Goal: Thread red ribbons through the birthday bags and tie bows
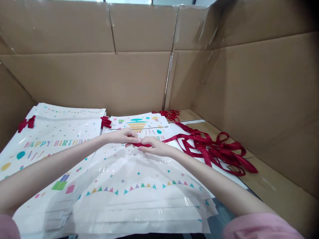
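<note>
Close together, my left fingers (132,139) and right fingers (147,150) pinch a red ribbon (141,145) over a white, star-printed plastic stack (139,166).

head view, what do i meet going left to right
stack of white plastic sheets with colourful party prints → person's bare left hand → person's bare right hand → loose heap of flat, glossy red ribbon

On the left top sheet (67,127), capitals (56,143) in mixed colours read HAPPY BIRTHD, the rest covered by the left forearm (62,162). On the right top sheet (112,166), upside-down letters (160,137) HA show beyond the right hand (157,146); the remaining wording is hidden.
</note>
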